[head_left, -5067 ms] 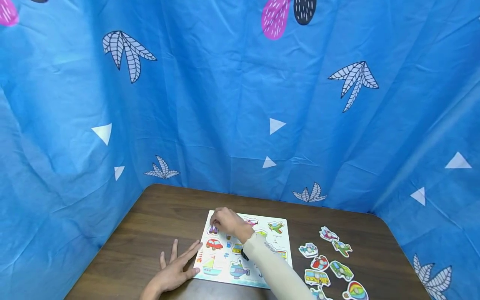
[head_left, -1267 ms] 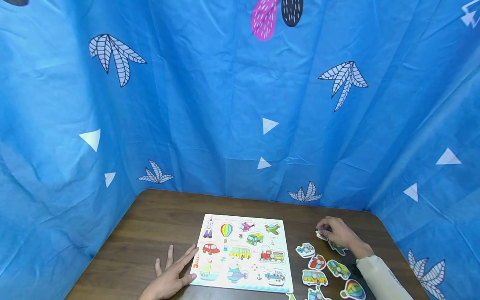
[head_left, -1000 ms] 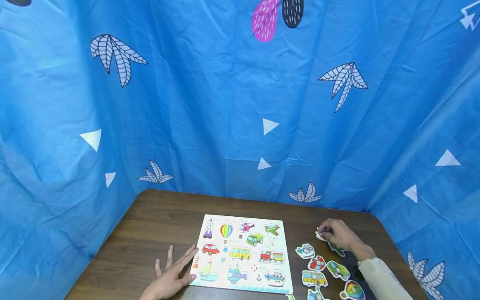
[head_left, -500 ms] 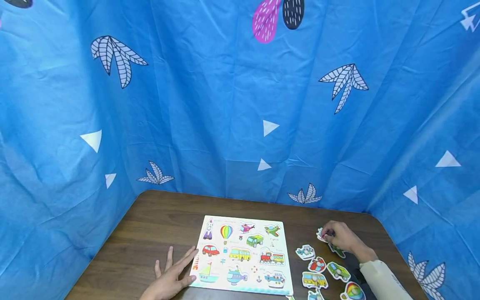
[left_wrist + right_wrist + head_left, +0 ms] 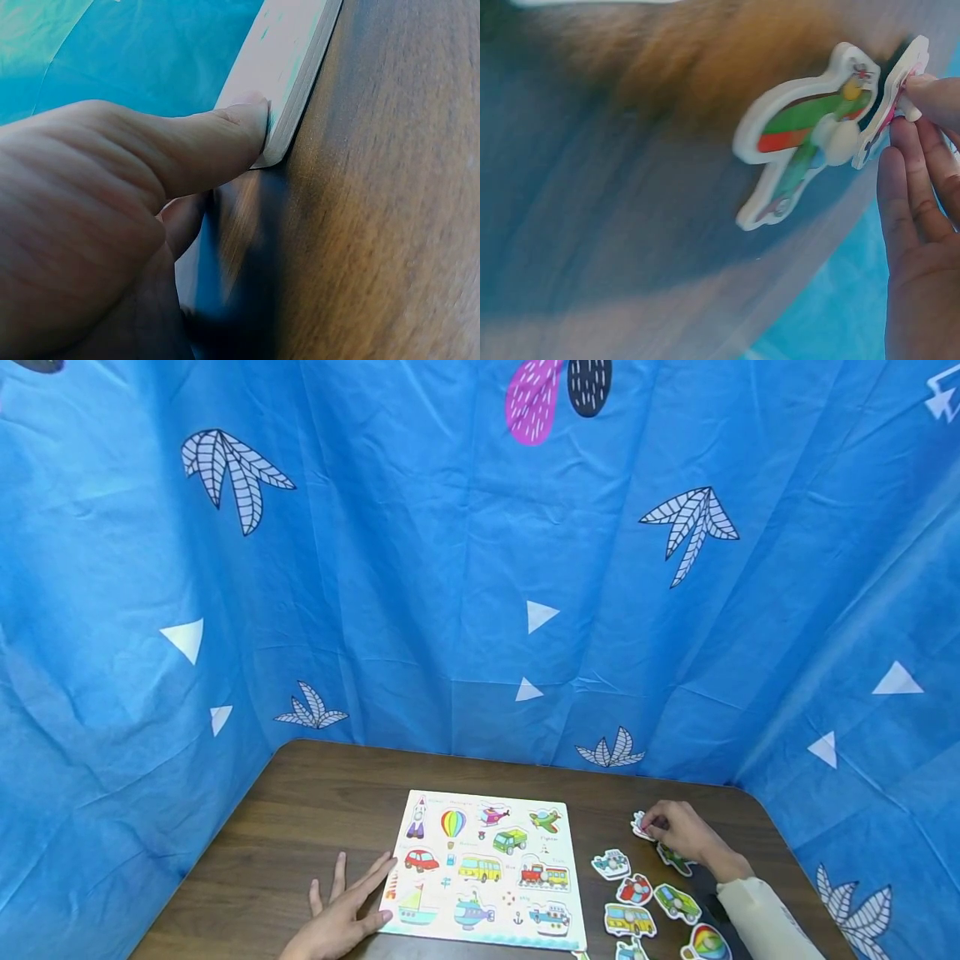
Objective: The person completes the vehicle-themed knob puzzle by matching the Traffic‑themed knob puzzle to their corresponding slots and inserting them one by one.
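Note:
In the head view my left hand lies at the left edge of a wooden peg puzzle board, fingers spread and straight. The left wrist view shows its thumb pressing on the board's corner. At the right of the table, my right hand pinches a pink helicopter puzzle piece. Up close, thumb and fingertips hold this helicopter piece by its white peg, and it stands tilted. Right beside it lies a green airplane piece, partly under the hand in the head view.
Near the board's right side lie a ship piece, a red piece, a bus piece, a green truck piece and a balloon piece. A blue curtain hangs behind the table.
Five seconds ago my right hand was at the rocket on the board's upper left; it is now at the helicopter piece. Over the last second it has barely shifted. The left hand keeps its place.

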Demonstrator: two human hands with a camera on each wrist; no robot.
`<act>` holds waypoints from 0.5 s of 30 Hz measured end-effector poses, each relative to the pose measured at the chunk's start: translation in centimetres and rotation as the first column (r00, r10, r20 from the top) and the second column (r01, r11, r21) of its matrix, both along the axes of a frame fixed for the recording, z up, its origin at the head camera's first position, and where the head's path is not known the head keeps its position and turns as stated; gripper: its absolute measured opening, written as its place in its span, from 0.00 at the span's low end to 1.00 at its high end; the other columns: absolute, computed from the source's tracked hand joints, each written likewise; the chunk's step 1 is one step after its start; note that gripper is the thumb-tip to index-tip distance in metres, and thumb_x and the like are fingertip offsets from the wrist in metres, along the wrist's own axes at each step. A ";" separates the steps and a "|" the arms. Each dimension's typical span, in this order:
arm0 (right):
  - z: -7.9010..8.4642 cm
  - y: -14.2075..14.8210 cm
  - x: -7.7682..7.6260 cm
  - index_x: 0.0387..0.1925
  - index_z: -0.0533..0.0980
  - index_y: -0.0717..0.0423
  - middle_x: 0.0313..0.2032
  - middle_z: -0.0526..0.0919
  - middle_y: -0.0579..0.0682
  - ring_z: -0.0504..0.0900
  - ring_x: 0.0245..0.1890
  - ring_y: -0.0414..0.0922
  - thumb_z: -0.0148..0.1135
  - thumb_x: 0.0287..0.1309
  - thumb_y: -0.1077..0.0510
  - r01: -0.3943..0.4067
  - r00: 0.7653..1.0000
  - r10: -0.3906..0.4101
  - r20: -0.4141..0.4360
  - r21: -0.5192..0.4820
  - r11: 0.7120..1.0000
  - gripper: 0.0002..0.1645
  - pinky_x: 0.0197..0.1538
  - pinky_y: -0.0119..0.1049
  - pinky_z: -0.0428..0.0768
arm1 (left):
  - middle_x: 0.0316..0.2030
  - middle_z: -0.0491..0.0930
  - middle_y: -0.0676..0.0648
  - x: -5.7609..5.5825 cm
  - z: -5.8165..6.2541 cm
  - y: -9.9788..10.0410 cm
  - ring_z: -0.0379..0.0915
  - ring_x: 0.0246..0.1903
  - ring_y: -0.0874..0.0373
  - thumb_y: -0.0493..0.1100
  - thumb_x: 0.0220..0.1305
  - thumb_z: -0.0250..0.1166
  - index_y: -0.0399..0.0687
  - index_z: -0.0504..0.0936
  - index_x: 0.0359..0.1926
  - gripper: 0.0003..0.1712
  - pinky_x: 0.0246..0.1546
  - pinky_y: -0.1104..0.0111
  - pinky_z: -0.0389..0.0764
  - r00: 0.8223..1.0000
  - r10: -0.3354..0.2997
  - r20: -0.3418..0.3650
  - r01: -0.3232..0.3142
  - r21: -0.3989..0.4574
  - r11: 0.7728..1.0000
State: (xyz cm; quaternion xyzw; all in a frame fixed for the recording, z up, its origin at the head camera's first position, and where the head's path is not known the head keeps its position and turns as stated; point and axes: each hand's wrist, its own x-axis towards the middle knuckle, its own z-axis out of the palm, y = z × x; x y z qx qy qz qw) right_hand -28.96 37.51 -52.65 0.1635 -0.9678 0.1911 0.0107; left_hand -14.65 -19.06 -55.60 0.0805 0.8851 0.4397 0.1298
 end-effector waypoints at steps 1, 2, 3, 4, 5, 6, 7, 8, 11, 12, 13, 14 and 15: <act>0.1 -0.1 -0.1 0.28 0.84 0.52 0.30 0.82 0.42 0.76 0.29 0.34 0.69 0.52 0.69 -0.007 1.000 0.006 -0.003 -0.002 1.000 0.09 0.32 0.31 0.77 | 0.78 0.52 0.42 0.0 0.0 0.0 0.06 0.72 0.28 0.50 0.64 0.68 0.56 0.61 0.77 0.43 0.54 0.30 0.06 1.000 0.001 -0.004 -0.001 -0.005 1.000; 0.2 -0.2 -0.2 0.28 0.84 0.52 0.30 0.82 0.42 0.77 0.29 0.35 0.69 0.53 0.69 -0.005 1.000 0.005 -0.001 -0.007 1.000 0.09 0.32 0.31 0.77 | 0.78 0.52 0.42 0.0 0.0 0.0 0.07 0.73 0.28 0.51 0.64 0.68 0.57 0.62 0.76 0.43 0.55 0.29 0.06 1.000 0.002 -0.009 -0.003 -0.010 1.000; 0.3 -0.4 -0.3 0.29 0.84 0.52 0.30 0.82 0.42 0.77 0.30 0.35 0.68 0.53 0.69 -0.003 1.000 0.003 0.002 -0.012 1.000 0.09 0.33 0.32 0.78 | 0.78 0.53 0.42 0.0 0.0 0.0 0.07 0.73 0.28 0.51 0.64 0.68 0.57 0.62 0.76 0.43 0.55 0.29 0.07 1.000 0.003 -0.014 -0.004 -0.018 1.000; 0.4 -0.6 -0.5 0.30 0.84 0.52 0.31 0.82 0.42 0.76 0.30 0.35 0.68 0.54 0.69 -0.003 1.000 0.004 0.006 -0.015 1.000 0.08 0.33 0.32 0.78 | 0.78 0.53 0.42 0.0 0.0 0.0 0.07 0.73 0.28 0.51 0.64 0.68 0.57 0.62 0.76 0.43 0.55 0.29 0.07 1.000 0.005 -0.016 -0.005 -0.020 1.000; 0.6 -0.8 -0.6 0.30 0.84 0.53 0.31 0.83 0.43 0.77 0.31 0.36 0.68 0.55 0.69 -0.012 1.000 0.012 0.006 -0.019 1.000 0.07 0.33 0.33 0.78 | 0.78 0.53 0.43 0.0 0.0 0.0 0.08 0.73 0.28 0.52 0.63 0.68 0.57 0.62 0.76 0.43 0.55 0.29 0.07 1.000 0.006 -0.020 -0.007 -0.024 1.000; 0.7 -1.0 -0.7 0.31 0.85 0.53 0.32 0.83 0.43 0.77 0.31 0.36 0.68 0.55 0.68 -0.007 1.000 0.007 0.010 -0.021 1.000 0.07 0.34 0.33 0.78 | 0.78 0.53 0.43 0.0 0.1 0.0 0.08 0.73 0.28 0.52 0.63 0.68 0.57 0.62 0.76 0.43 0.55 0.29 0.07 1.000 0.006 -0.023 -0.007 -0.028 1.000; 0.8 -1.2 -0.8 0.31 0.85 0.53 0.32 0.83 0.43 0.77 0.31 0.36 0.68 0.55 0.68 -0.007 1.000 0.007 0.013 -0.026 1.000 0.07 0.34 0.33 0.79 | 0.78 0.53 0.44 0.0 0.1 0.0 0.08 0.73 0.28 0.52 0.64 0.67 0.58 0.61 0.76 0.43 0.55 0.29 0.07 1.000 0.005 -0.020 -0.006 -0.039 0.999; 0.9 -1.4 -0.9 0.31 0.85 0.53 0.32 0.83 0.43 0.77 0.32 0.37 0.68 0.55 0.68 -0.007 1.000 0.008 0.013 -0.032 0.999 0.07 0.35 0.33 0.79 | 0.78 0.53 0.44 0.0 0.1 0.0 0.08 0.73 0.28 0.52 0.64 0.67 0.58 0.61 0.77 0.43 0.55 0.29 0.06 1.000 0.005 -0.019 -0.005 -0.037 0.999; 1.1 -1.9 -1.2 0.31 0.85 0.53 0.32 0.83 0.43 0.77 0.32 0.37 0.68 0.55 0.68 -0.043 0.999 0.043 0.003 -0.030 0.999 0.07 0.35 0.33 0.79 | 0.78 0.52 0.44 0.0 0.1 0.0 0.07 0.73 0.28 0.51 0.64 0.67 0.58 0.61 0.77 0.43 0.55 0.30 0.06 1.000 -0.002 -0.017 0.001 -0.033 0.999; 1.2 -2.1 -1.3 0.31 0.85 0.52 0.32 0.83 0.42 0.77 0.32 0.36 0.68 0.55 0.68 -0.044 0.999 0.044 0.005 -0.032 0.999 0.08 0.35 0.33 0.79 | 0.78 0.52 0.43 0.0 0.0 0.0 0.07 0.73 0.28 0.51 0.64 0.67 0.57 0.61 0.77 0.43 0.55 0.30 0.05 1.000 -0.004 -0.020 0.003 -0.029 1.000; 1.2 -2.2 -1.4 0.31 0.85 0.52 0.32 0.83 0.43 0.76 0.32 0.36 0.68 0.55 0.68 -0.054 0.999 0.054 0.002 -0.034 0.998 0.08 0.35 0.33 0.79 | 0.78 0.52 0.43 0.0 0.0 0.0 0.07 0.72 0.28 0.51 0.64 0.67 0.57 0.61 0.77 0.43 0.54 0.30 0.06 1.000 -0.006 -0.023 0.005 -0.024 1.000; 1.2 -2.4 -1.5 0.31 0.85 0.51 0.32 0.83 0.42 0.76 0.32 0.36 0.68 0.56 0.68 -0.063 0.998 0.064 0.000 -0.032 0.997 0.09 0.35 0.33 0.79 | 0.78 0.53 0.42 0.1 0.0 0.0 0.07 0.72 0.28 0.50 0.64 0.68 0.57 0.61 0.77 0.43 0.54 0.29 0.06 1.000 -0.006 -0.024 0.006 -0.022 1.000; 1.2 -2.6 -1.6 0.31 0.85 0.51 0.32 0.82 0.42 0.76 0.31 0.36 0.68 0.56 0.68 -0.071 0.997 0.071 -0.001 -0.027 0.997 0.09 0.35 0.32 0.79 | 0.78 0.53 0.42 0.1 0.0 0.1 0.07 0.72 0.28 0.50 0.64 0.68 0.57 0.61 0.77 0.43 0.55 0.29 0.07 1.000 -0.006 -0.027 0.005 -0.028 1.000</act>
